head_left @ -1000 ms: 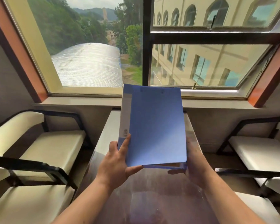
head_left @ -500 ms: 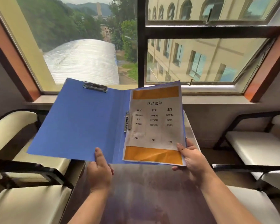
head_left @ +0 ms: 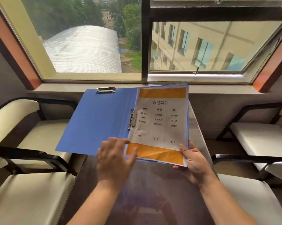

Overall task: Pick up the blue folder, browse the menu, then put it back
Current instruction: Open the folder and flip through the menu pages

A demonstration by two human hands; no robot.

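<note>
The blue folder (head_left: 96, 120) lies open in the air above the table, its left cover spread flat with a metal clip at its top edge. On its right half sits the menu (head_left: 159, 124), a white sheet with orange bands at top and bottom, printed text and prices. My right hand (head_left: 194, 161) grips the folder's lower right corner, thumb on the menu. My left hand (head_left: 116, 158) hovers over the lower middle of the folder, fingers spread, fingertips at the menu's lower left corner.
A glossy dark table (head_left: 153, 192) runs under the folder toward the window sill (head_left: 64, 87). Cream-cushioned chairs with black frames stand on the left (head_left: 31, 135) and on the right (head_left: 259, 138).
The closed folder was opened, its cover swung out to the left. Since then my left hand has let go of the cover's edge and moved right to the menu's corner.
</note>
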